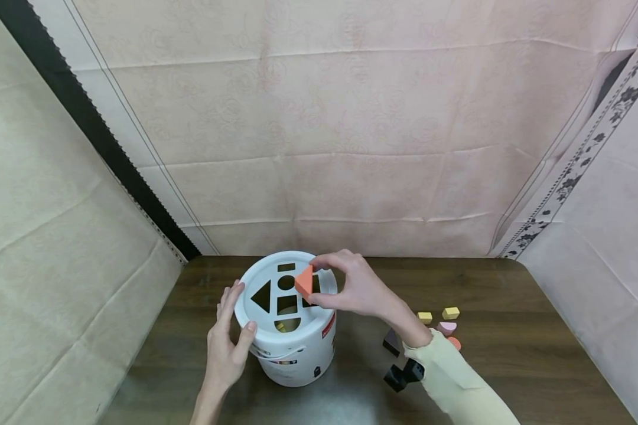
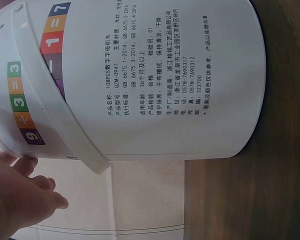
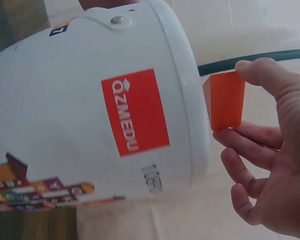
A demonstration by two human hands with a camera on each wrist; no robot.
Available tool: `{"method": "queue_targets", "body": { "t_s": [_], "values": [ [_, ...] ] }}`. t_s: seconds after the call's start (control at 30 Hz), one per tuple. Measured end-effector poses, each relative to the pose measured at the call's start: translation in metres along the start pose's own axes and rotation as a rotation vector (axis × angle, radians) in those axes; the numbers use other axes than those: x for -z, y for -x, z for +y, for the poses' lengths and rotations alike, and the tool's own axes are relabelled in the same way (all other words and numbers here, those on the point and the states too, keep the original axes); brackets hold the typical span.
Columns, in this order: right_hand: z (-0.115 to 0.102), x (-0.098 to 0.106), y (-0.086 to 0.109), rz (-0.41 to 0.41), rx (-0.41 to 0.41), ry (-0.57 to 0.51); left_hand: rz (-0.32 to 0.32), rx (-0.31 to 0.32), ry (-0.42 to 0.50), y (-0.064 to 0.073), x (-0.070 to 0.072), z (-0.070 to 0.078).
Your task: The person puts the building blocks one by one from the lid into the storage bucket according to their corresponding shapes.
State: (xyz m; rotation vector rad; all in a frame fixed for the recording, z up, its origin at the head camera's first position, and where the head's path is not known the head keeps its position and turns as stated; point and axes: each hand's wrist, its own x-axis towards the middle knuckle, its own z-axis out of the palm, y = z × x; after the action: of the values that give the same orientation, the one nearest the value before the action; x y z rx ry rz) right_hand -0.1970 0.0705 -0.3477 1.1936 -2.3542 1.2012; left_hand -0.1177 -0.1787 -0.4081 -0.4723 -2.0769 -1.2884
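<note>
A white bucket (image 1: pixel 292 369) stands upright on the table under a white lid (image 1: pixel 263 273) with cut-out shapes, among them a triangle, a circle, a square and a half circle. My right hand (image 1: pixel 357 286) pinches an orange triangular block (image 1: pixel 304 283) between thumb and fingers over the lid's right side, partly covering the holes there. In the right wrist view the orange block (image 3: pixel 227 100) is just beyond the lid's face. My left hand (image 1: pixel 227 339) rests against the bucket's left side, fingers spread along the rim and thumb at the lid's front edge.
Right of the bucket lie yellow blocks (image 1: pixel 450 313), a pink half-round block (image 1: pixel 446 328), an orange round block (image 1: pixel 454 343) and dark blocks (image 1: pixel 395 378), some partly behind the right arm. Something yellow shows through the half-circle hole. Pale cloth (image 1: pixel 351 147) hangs behind the wooden table (image 1: pixel 489 354).
</note>
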Motion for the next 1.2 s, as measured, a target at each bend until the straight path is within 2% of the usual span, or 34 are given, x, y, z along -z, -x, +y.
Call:
{"method": "queue_targets", "body": {
  "t_s": [0.3, 0.53, 0.63, 0.87, 1.2],
  "values": [
    [-0.005, -0.024, -0.02, -0.079, -0.021, 0.053, -0.015, 0.02, -0.002, 0.0, 0.0, -0.003],
    [-0.007, -0.039, -0.031, -0.102, 0.002, 0.077, -0.018, 0.008, -0.01, 0.008, -0.004, -0.036],
    [-0.008, -0.043, -0.035, -0.108, 0.004, 0.081, -0.024, 0.021, -0.014, 0.009, -0.003, -0.038],
    [-0.01, -0.052, -0.04, -0.14, -0.015, 0.1, -0.02, 0.001, -0.011, 0.008, -0.003, -0.038],
    [-0.009, -0.057, -0.041, -0.191, -0.033, 0.158, -0.023, 0.003, -0.02, 0.009, -0.002, -0.036]
  ]
}}
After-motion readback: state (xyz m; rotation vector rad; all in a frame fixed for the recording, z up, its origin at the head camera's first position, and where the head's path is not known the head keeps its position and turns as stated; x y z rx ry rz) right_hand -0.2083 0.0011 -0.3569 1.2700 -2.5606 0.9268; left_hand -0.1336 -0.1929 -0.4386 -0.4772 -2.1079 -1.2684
